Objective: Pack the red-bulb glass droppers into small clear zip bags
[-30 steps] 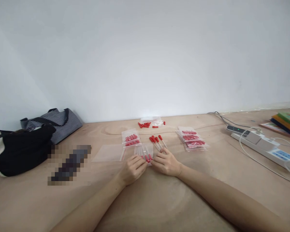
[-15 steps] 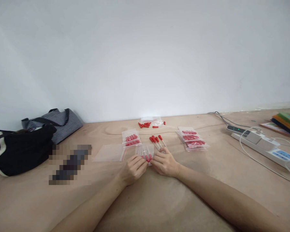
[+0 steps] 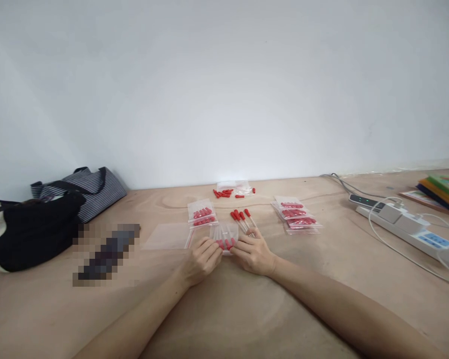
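A small clear zip bag [image 3: 224, 232] with several red-bulbed droppers in it lies in front of me, bulb ends toward me. My left hand [image 3: 202, 259] pinches its near left edge, while the closed fingers of my right hand [image 3: 253, 253] grip the near right edge. Several loose droppers [image 3: 240, 217] with red bulbs fan out just beyond my right hand; their lower stems pass behind its fingers. Left of the held bag are filled zip bags [image 3: 203, 213], overlapping, and a flat empty zip bag [image 3: 166, 236].
To the right sits a stack of filled zip bags [image 3: 295, 213]. Loose red bulbs [image 3: 223, 193] lie by clear plastic [image 3: 239, 186] near the wall. A white power strip [image 3: 407, 229] with cables is at right, colored folders [image 3: 443, 189] beyond. Bags [image 3: 33, 229] and a blurred dark object [image 3: 110, 252] are at left.
My left hand has slid slightly left along the bag's near edge, showing more of the red bulbs. The right hand stays almost in place.
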`<state>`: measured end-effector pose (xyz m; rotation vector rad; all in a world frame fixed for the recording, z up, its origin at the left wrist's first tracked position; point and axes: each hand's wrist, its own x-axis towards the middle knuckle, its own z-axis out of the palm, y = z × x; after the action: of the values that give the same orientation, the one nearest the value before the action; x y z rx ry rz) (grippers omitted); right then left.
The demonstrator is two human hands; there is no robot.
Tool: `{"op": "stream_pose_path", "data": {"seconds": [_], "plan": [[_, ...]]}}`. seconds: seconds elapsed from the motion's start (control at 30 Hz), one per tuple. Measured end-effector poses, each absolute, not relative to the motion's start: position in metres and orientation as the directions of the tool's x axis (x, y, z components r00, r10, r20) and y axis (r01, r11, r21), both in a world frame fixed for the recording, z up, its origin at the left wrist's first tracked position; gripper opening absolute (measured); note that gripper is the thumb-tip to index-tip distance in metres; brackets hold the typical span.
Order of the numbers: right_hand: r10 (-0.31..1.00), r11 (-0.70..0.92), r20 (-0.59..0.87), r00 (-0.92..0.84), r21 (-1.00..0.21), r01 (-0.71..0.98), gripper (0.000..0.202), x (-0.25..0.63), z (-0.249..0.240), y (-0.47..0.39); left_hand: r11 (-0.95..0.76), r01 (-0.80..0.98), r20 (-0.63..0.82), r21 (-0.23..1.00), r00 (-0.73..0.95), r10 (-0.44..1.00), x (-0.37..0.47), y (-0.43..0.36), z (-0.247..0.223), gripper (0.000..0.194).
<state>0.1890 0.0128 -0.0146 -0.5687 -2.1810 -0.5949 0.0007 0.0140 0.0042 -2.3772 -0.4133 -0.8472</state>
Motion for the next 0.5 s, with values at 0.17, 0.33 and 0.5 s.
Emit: {"op": "stream_pose_path", "data": {"seconds": [0.17, 0.33, 0.5], "plan": [[0.267, 0.795, 0.79, -0.552, 0.143, 0.589, 0.016, 0.191, -0.013, 0.012, -0.776, 0.449, 0.641, -0.444, 0.764, 0.075, -0.008, 0.015, 0.006, 0.017], [0.285, 0.811, 0.802, -0.525, 0.09, 0.578, 0.016, 0.189, -0.011, 0.011, -0.775, 0.462, 0.663, -0.431, 0.745, 0.075, -0.011, 0.013, 0.007, 0.021], [0.297, 0.818, 0.811, -0.504, 0.056, 0.572, 0.016, 0.191, -0.011, 0.011, -0.81, 0.442, 0.685, -0.386, 0.725, 0.068, -0.017, 0.012, 0.011, 0.015]]}}
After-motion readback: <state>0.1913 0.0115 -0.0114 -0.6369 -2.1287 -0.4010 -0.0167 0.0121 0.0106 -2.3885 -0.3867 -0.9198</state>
